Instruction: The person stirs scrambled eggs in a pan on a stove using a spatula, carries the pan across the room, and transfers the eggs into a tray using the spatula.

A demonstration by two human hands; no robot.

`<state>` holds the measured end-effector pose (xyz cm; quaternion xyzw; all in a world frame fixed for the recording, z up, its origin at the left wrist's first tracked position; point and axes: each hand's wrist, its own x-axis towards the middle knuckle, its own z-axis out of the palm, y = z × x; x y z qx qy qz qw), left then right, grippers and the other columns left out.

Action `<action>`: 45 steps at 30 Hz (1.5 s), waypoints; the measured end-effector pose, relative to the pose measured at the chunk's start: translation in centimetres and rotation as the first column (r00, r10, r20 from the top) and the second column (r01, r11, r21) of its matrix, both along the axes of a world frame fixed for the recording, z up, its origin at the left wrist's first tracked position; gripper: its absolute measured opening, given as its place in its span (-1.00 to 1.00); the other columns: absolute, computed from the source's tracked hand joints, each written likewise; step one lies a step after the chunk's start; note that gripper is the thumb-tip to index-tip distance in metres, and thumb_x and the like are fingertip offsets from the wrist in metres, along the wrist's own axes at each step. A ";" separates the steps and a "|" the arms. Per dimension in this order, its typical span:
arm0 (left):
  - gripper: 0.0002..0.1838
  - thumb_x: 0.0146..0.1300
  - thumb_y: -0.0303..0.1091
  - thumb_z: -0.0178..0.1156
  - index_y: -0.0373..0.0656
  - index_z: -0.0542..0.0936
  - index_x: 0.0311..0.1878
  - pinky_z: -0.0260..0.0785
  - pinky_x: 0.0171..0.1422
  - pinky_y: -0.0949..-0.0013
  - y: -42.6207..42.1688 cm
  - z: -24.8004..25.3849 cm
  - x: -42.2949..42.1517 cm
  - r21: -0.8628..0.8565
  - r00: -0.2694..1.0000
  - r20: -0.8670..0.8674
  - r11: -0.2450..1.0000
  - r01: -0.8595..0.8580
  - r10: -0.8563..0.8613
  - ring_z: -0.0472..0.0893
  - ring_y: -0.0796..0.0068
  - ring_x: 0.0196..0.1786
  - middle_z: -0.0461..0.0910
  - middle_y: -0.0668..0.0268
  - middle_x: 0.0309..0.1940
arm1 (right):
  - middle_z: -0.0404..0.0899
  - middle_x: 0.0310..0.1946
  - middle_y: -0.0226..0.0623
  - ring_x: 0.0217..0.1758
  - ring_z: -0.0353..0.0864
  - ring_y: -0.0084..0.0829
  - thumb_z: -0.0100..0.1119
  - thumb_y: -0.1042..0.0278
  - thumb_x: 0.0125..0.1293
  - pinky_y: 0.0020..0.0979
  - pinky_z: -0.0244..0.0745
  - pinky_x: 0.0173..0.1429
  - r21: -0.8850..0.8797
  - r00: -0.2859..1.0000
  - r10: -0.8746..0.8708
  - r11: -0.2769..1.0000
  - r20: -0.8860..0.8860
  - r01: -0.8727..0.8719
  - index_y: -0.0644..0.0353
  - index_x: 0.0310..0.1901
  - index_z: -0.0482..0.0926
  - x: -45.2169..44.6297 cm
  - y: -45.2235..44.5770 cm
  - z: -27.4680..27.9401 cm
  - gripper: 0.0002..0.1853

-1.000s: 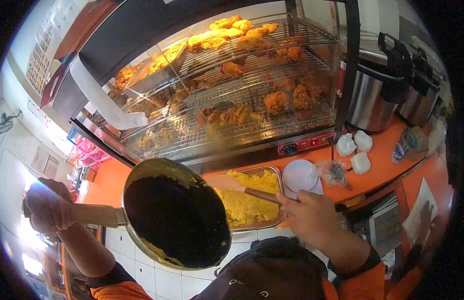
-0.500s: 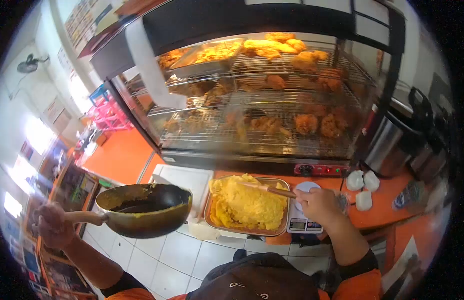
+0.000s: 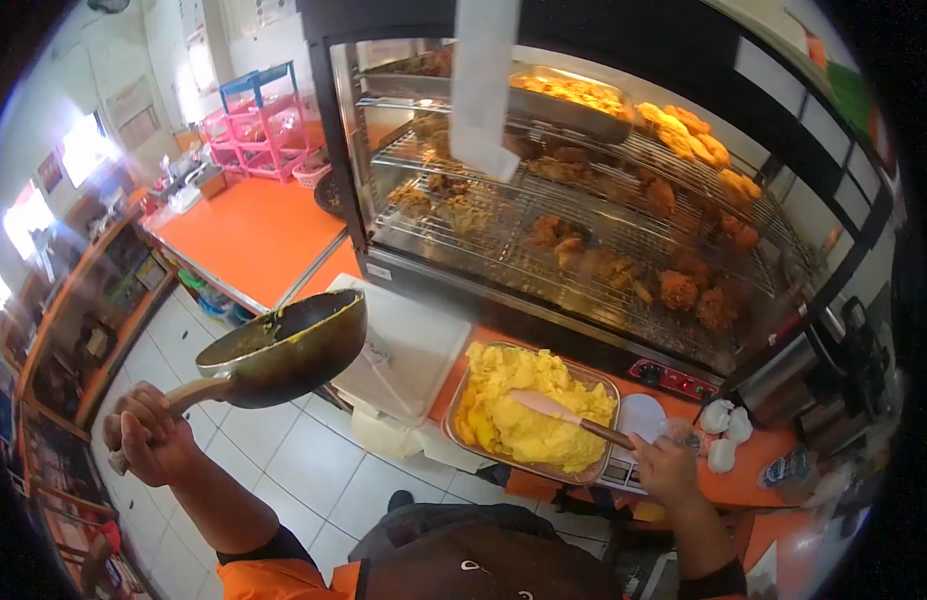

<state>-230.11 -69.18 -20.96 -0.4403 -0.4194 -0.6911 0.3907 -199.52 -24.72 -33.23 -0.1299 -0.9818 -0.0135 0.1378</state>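
Observation:
My left hand (image 3: 151, 434) is wrapped round the wooden handle of a deep frying pan (image 3: 293, 355), held up in the air over the tiled floor. Dark inside, the pan has yellow smears near its rim, and it tilts. Closed round a brown handle, my right hand (image 3: 667, 468) holds a spatula with a pale pink blade (image 3: 545, 403). That blade rests on a heap of soft yellow food, which looks like scrambled egg or mash (image 3: 528, 430), in a metal tray (image 3: 611, 392). Partly behind the tray and my right hand is a kitchen scale (image 3: 621, 470).
A glass warming cabinet (image 3: 543, 200) with fried chicken on its racks stands behind the tray. Left of the tray lies a white lidded box (image 3: 408, 345). Eggshells (image 3: 721, 435) sit to the right, on the orange counter (image 3: 248, 235). A pink rack (image 3: 263, 130) stands farther left.
My view has turned left. The pan tips more steeply, its inside less visible. The spatula blade has shifted over the yellow heap, and my right hand is lower beside the tray.

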 end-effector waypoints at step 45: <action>-0.79 0.13 -0.33 -0.01 -0.06 0.26 -0.58 0.15 -0.23 0.41 -20.9 -4.4 -20.1 0.110 0.958 0.277 0.993 0.045 -0.075 0.23 0.53 -0.49 0.21 0.36 -0.60 | 0.11 -0.68 -0.53 -0.72 0.06 -0.70 -0.21 0.01 0.31 -0.70 0.02 -0.70 0.027 0.845 -0.516 -0.851 0.138 -0.524 0.17 -0.36 0.34 -22.2 -26.6 -5.9 -0.64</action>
